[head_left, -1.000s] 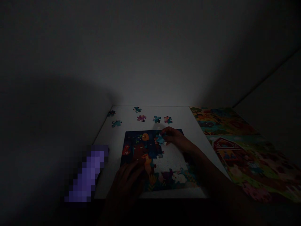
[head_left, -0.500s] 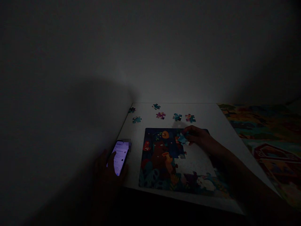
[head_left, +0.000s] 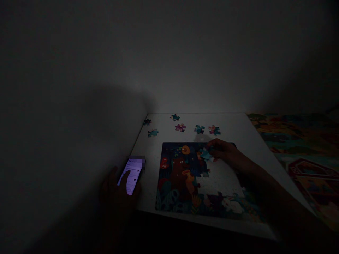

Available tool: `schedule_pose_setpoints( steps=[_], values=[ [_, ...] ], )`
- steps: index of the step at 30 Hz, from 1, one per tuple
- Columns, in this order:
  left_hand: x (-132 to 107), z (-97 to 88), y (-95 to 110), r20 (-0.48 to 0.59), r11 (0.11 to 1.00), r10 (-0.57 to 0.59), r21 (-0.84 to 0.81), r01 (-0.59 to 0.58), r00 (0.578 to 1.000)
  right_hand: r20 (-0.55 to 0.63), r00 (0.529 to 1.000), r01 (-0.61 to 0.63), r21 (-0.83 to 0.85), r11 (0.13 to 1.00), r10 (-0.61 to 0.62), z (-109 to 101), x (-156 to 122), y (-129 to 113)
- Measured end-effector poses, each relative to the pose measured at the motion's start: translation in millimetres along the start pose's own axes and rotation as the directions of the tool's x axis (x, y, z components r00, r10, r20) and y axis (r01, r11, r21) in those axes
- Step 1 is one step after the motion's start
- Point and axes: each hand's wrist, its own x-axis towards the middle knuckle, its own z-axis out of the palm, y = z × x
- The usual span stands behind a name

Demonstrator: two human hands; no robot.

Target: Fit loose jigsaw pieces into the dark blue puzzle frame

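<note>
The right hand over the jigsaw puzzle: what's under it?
Under the right hand, a blue jigsaw piece shows at the fingertips, over the assembled dark section and near the white gap. The puzzle beneath the palm is covered and cannot be seen.

Place: a dim indoor room, most likely a home; which room cannot be told
12 o'clock: a plain white wall (head_left: 169, 60) meeting a white tabletop (head_left: 230, 127), lit only faintly
6 o'clock: a children's jigsaw puzzle (head_left: 182, 180) lying on that tabletop, a domestic pastime
3 o'clock: a colourful farm-printed sheet (head_left: 299, 137) with a red barn
8 o'clock: a glowing smartphone (head_left: 130, 176), personal rather than workplace kit
</note>
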Motion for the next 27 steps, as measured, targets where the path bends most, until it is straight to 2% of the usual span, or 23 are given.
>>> schedule_pose_setpoints(
  steps=[6, 11, 13, 16, 19, 21, 24, 27],
  values=[
    [2.2, 4.5, -3.1, -0.007, 1.0, -0.001, 0.005, 0.001, 1.0, -0.001, 1.0, -0.004, 0.002, 1.0, 0.004, 0.7, 0.5, -0.4],
    [3.5, 10.2, -7.9, -0.065, 0.999, 0.025, -0.042, -0.028, 0.998, -0.012, 1.0, -0.001, 0.011, 1.0, 0.002, 1.6, 0.0, -6.3],
    [2.8, 13.3, 1.6, -0.118, 0.994, 0.048, -0.096, -0.059, 0.992, -0.049, 0.999, 0.008, 0.009, 1.0, -0.008, 1.4, -0.3, -10.6],
    [-0.3, 20.6, 33.8, -0.199, 0.956, 0.163, -0.21, -0.205, 0.966, -0.151, 0.987, 0.046, 0.003, 0.999, -0.045, 0.2, 1.0, -13.3],
    [-2.4, 30.0, 69.4, -0.249, 0.884, 0.309, -0.281, -0.373, 0.918, -0.283, 0.958, 0.052, -0.004, 0.999, -0.051, -5.3, 5.6, -7.2],
    [-1.7, 36.0, 82.3, -0.285, 0.843, 0.348, -0.323, -0.431, 0.893, -0.357, 0.932, 0.042, -0.043, 0.998, -0.055, -13.5, 10.1, 0.3],
    [0.7, 43.7, 83.2, -0.287, 0.804, 0.355, -0.392, -0.447, 0.89, -0.462, 0.881, -0.006, -0.227, 0.974, -0.102, -31.7, 17.6, 10.5],
    [1.6, 49.7, 76.4, -0.275, 0.78, 0.347, -0.446, -0.439, 0.897, -0.554, 0.818, -0.156, -0.472, 0.868, -0.154, -50.7, 25.5, 14.4]
  ],
)
